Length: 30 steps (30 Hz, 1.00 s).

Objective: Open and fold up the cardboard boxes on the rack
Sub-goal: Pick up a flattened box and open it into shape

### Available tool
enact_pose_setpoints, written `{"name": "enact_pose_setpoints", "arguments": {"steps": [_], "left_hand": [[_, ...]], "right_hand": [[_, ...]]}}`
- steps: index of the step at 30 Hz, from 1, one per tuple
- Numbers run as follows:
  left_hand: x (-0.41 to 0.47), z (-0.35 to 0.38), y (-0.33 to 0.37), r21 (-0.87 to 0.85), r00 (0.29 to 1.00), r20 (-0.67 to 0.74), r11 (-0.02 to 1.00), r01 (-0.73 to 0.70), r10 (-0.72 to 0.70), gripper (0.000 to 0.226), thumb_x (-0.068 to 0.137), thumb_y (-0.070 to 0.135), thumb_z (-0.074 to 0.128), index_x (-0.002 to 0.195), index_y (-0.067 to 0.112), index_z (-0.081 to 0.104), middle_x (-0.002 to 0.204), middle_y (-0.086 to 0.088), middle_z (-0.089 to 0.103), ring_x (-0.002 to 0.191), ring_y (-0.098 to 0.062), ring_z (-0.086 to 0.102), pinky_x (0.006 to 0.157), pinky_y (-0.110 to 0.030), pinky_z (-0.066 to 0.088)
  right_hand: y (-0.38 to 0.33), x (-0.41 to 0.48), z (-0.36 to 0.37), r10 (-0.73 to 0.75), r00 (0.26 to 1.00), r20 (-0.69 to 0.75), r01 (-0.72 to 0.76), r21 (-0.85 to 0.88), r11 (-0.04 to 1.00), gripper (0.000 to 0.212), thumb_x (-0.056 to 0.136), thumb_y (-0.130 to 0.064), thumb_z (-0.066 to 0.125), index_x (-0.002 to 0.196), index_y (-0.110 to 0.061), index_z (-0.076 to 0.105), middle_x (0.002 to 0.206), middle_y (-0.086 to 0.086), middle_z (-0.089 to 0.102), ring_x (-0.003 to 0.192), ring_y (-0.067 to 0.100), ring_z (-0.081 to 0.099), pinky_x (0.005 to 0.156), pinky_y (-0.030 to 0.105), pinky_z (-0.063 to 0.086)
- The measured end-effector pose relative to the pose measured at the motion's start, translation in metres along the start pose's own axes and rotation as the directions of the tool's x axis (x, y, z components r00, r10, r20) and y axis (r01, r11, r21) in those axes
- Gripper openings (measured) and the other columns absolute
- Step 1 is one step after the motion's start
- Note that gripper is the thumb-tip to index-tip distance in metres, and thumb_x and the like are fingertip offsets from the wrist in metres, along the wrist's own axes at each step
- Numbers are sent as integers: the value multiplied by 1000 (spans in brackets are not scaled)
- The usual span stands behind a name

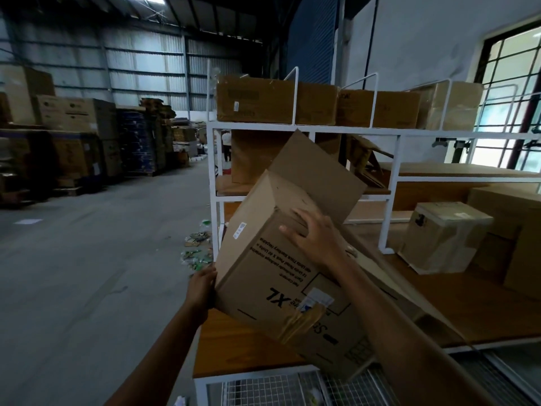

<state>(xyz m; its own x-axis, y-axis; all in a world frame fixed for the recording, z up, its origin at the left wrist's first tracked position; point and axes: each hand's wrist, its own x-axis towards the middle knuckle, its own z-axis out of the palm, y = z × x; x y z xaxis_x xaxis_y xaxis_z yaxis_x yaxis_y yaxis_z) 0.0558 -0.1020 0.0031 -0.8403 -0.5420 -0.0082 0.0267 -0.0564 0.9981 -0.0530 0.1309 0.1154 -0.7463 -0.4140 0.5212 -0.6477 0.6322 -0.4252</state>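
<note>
A brown cardboard box (pixel 263 276) printed "XL" is tilted over the front left corner of the white metal rack (pixel 392 171), one flap standing open toward the rack. My left hand (pixel 202 285) grips the box's lower left edge. My right hand (pixel 314 238) lies flat on its upper face near the open end, fingers spread. Torn tape hangs at the box's near edge.
Closed boxes (pixel 275 101) sit on the rack's top shelf. A small taped box (pixel 445 235) and a larger one (pixel 515 230) stand on the wooden shelf (pixel 439 312) at right. Litter (pixel 199 247) lies on the floor left of the rack. Stacked cartons (pixel 76 136) line the far left.
</note>
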Motion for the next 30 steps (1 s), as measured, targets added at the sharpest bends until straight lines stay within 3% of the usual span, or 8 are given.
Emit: {"name": "enact_pose_setpoints", "arguments": {"steps": [4, 9, 12, 15, 18, 21, 25, 30], "left_hand": [[0, 18, 33, 319, 973, 151, 922, -218, 177, 43, 101, 53, 34, 111, 20, 60, 112, -6, 65, 104, -24, 63, 92, -47, 49], [66, 35, -1, 132, 962, 196, 967, -219, 191, 76, 78, 89, 29, 132, 40, 52, 133, 4, 60, 122, -20, 57, 104, -52, 43], [33, 31, 1, 92, 975, 156, 980, -175, 160, 58, 89, 73, 41, 134, 37, 51, 131, 4, 61, 118, -20, 60, 100, -52, 48], [17, 23, -11, 84, 976, 203, 992, -95, 77, 39, 96, 29, 50, 135, 26, 47, 128, -4, 60, 112, -24, 62, 92, -45, 54], [14, 18, -18, 196, 966, 257, 978, -67, 15, 33, 98, 24, 48, 131, 23, 46, 124, -4, 60, 107, -19, 62, 86, -33, 54], [26, 23, -8, 547, 949, 279, 787, -284, 149, 22, 102, 13, 41, 120, 9, 53, 119, -6, 54, 100, -11, 54, 82, -16, 44], [36, 30, -3, 816, 881, 406, 337, -470, 244, 28, 99, 28, 38, 118, 22, 57, 130, -12, 56, 129, -35, 45, 108, -46, 36], [27, 54, -5, 796, 809, 505, 202, -571, 299, 31, 101, 23, 36, 122, 17, 58, 124, -7, 59, 115, -26, 53, 98, -42, 42]], "right_hand": [[0, -15, 17, 62, 990, 124, -59, -29, 998, 97, 74, -85, 45, 148, -23, 39, 150, 4, 44, 134, 22, 41, 109, 44, 36], [-7, -31, 64, 143, 969, 204, -96, -225, 970, 126, 48, -106, 25, 146, -29, 39, 150, 2, 44, 135, 28, 39, 107, 56, 33], [-5, -40, 86, 183, 953, 240, -106, -303, 947, 128, 45, -107, 21, 147, -30, 35, 153, 5, 37, 139, 34, 29, 108, 63, 24], [-9, -55, 103, 223, 922, 317, -98, -366, 925, 119, 54, -102, 24, 148, -28, 31, 155, 10, 30, 140, 42, 20, 108, 70, 10], [-7, -65, 113, 210, 919, 334, -60, -407, 911, 108, 67, -96, 17, 148, -26, 31, 156, 14, 28, 140, 42, 19, 107, 70, 5], [6, -61, 99, 154, 941, 302, -39, -355, 934, 77, 83, -82, 23, 135, -31, 49, 144, 5, 46, 133, 34, 34, 104, 61, 21], [35, -52, 85, 209, 954, 214, -156, -237, 959, 63, 88, -74, 25, 123, -34, 60, 132, -7, 58, 127, 26, 43, 99, 49, 32], [44, -54, 83, 440, 893, 93, -391, -319, 863, 70, 88, -66, 38, 142, -21, 41, 147, 19, 41, 135, 38, 34, 111, 52, 22]]}}
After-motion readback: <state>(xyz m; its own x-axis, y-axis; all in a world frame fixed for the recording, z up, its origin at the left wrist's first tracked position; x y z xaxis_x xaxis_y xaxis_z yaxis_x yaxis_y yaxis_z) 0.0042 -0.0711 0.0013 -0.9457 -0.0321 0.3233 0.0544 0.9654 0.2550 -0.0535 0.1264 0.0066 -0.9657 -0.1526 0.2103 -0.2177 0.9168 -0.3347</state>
